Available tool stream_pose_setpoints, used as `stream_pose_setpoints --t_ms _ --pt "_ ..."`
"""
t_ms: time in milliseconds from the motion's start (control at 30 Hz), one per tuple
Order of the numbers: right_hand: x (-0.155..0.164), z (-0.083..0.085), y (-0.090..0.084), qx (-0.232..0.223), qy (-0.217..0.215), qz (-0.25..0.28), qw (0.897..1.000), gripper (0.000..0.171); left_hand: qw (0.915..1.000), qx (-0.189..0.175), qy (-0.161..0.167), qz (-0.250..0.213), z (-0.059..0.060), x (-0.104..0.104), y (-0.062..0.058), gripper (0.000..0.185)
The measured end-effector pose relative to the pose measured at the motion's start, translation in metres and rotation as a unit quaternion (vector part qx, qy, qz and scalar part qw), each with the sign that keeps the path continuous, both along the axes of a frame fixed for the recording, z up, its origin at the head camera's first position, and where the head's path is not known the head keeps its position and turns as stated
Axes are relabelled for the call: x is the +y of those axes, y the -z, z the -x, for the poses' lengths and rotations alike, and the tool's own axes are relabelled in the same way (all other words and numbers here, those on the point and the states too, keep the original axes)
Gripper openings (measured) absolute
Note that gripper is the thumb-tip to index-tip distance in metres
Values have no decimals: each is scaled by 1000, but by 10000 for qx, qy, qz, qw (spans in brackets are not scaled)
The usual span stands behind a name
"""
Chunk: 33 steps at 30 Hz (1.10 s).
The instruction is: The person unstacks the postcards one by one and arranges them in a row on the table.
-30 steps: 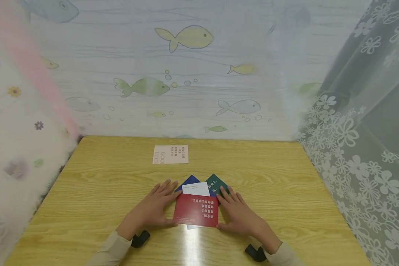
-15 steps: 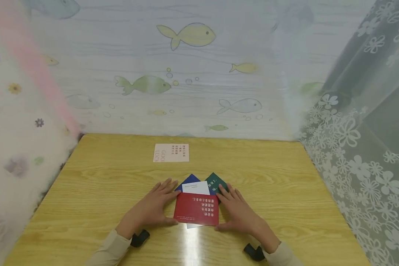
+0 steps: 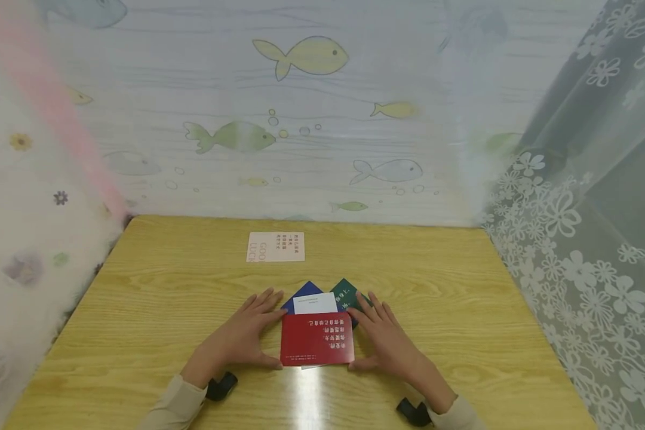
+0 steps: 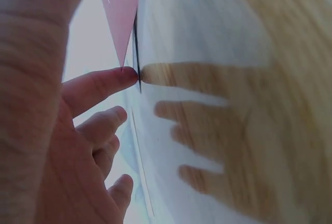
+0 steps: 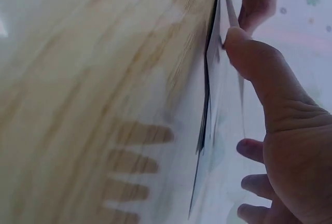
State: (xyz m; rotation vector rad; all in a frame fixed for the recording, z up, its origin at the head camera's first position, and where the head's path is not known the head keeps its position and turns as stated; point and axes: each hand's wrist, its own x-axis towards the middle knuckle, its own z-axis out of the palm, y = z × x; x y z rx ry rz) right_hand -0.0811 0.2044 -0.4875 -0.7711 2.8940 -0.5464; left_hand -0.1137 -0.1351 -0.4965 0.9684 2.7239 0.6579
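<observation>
A red card with white lettering point(image 3: 317, 339) lies over a small pile of cards in the head view. Its left short side is between the thumb and index finger of my left hand point(image 3: 242, 334). At the right short side, my right hand point(image 3: 389, 341) holds it likewise, thumb near the front corner. Both wrist views show the red card slanting slightly off the cards below. Beneath it, parts of a white card point(image 3: 314, 303), a blue card point(image 3: 307, 290) and a green card point(image 3: 346, 290) show. The remaining fingers of both hands spread out, fairly straight.
A pale card printed GOOD LUCK point(image 3: 276, 246) lies farther back on the wooden table point(image 3: 140, 310). A fish-patterned curtain point(image 3: 301, 137) hangs behind the table, and lace with white flowers point(image 3: 580, 263) borders its right side. Black wrist straps point(image 3: 221, 386) sit at both wrists.
The red card has shifted and turned very slightly, now lying straighter over the pile. Both hands move only a little with it; the other cards stay nearly in place.
</observation>
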Motion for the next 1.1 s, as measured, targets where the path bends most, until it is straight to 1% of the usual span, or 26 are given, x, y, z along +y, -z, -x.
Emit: stream_pose_setpoints --t_ms 100,167,333,467,600,700,767,933,1033,1100 --pt "1 0 -1 101 44 51 9999 107 9998 -67 -52 -174 -1 -2 -1 102" --pt "2 0 0 157 32 79 9998 109 9997 -12 -58 -249 -2 -3 -1 103" --pt "7 1 3 476 -32 181 9987 111 9988 366 -37 -330 -2 -4 -2 107" --pt "10 1 3 733 -56 280 9969 111 9972 609 -33 -430 -1 -3 -4 106" --pt "14 1 3 701 -13 346 9969 110 9936 885 87 -699 0 -1 -5 102" --pt "17 2 2 643 52 380 9972 111 9903 1023 236 -909 5 3 -4 101" --pt "19 3 1 648 53 440 9969 111 9894 1016 299 -996 8 5 -3 101" --pt "24 6 0 800 -4 528 9954 113 9896 905 337 -1065 16 12 2 100" --pt "28 10 0 784 94 527 9955 112 9892 817 370 -1159 23 17 4 97" --pt "31 14 0 697 217 539 9959 111 9896 753 365 -1169 28 21 4 96"
